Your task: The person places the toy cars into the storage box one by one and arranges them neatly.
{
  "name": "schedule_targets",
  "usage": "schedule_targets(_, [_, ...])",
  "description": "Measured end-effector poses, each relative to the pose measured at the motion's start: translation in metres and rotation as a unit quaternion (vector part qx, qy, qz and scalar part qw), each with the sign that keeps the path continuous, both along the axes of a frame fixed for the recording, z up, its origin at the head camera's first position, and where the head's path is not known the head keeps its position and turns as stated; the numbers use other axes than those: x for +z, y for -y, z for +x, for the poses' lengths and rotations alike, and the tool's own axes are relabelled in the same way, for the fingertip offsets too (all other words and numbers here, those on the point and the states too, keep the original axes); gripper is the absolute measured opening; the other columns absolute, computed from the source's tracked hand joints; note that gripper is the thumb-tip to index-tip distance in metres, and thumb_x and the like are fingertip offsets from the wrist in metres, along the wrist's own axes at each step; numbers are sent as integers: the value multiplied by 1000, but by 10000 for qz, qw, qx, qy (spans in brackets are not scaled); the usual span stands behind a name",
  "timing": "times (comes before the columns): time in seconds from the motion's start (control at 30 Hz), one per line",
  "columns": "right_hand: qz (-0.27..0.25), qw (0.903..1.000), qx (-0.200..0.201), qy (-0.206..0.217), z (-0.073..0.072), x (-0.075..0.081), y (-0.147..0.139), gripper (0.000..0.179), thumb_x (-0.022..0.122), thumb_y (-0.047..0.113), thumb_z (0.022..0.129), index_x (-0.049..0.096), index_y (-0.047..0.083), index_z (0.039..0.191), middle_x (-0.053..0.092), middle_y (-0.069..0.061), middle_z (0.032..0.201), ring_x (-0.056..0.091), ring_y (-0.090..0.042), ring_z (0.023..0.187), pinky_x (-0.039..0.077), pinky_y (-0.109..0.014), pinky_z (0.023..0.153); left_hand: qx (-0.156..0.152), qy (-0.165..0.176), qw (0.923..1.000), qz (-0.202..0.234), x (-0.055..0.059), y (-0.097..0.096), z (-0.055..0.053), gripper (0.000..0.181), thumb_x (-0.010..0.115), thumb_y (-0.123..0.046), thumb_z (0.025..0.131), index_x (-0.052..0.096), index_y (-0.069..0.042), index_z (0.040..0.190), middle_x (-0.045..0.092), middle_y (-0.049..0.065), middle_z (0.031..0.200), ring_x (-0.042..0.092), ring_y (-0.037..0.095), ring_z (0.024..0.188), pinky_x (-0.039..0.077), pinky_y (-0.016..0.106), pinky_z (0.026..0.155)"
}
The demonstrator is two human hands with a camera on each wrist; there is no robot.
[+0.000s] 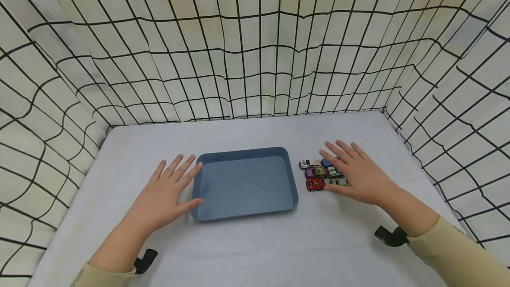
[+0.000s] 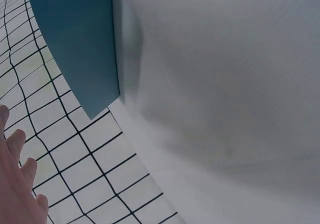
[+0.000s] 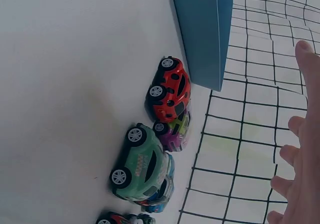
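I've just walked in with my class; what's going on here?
Someone's left grip is spread open near the left edge of the blue tray, and their right grip is spread near the toy cars, partly hiding them in the head view. Neither holds anything. The cars sit on the white table, right of the tray.

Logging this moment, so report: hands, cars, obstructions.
Left hand near tray, right hand near cars; both hold nothing. Cars beside tray, none inside. Nothing stands between cars and tray; right hand partly hides cars from head view.
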State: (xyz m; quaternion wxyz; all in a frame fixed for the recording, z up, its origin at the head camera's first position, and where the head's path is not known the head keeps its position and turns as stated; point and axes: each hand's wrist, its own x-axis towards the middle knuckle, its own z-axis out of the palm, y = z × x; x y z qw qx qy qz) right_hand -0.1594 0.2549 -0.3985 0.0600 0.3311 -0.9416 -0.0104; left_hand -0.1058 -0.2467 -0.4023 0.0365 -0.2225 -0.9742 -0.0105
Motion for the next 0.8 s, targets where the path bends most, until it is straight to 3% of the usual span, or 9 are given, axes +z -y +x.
schedule_targets(0.27, [-149,9988,18,460,0,-3,1,84,53,71,89,35,22,155,30,-7,161,26,-34,147,21,-57,118,102,224,9996,110,-6,3,3,90,54,-68,90,21,-22,160,12,5,166,9,34,152,-8,50,122])
schedule_targets(0.47, [-379,9957,27,841,-3,-9,1,72,60,63,90,50,21,147,50,-7,147,43,-32,136,36,-56,111,199,516,9978,360,-12,7,7,90,53,-69,90,22,-21,159,15,6,166,9,35,152,-2,55,121])
schedule_targets(0.8, [-642,9872,-118,1455,-29,-15,-1,51,66,47,93,63,18,135,64,-4,128,58,-29,120,47,-52,101,407,915,9941,428,-21,17,15,93,53,-74,87,29,-18,158,21,8,164,15,37,150,10,62,118])
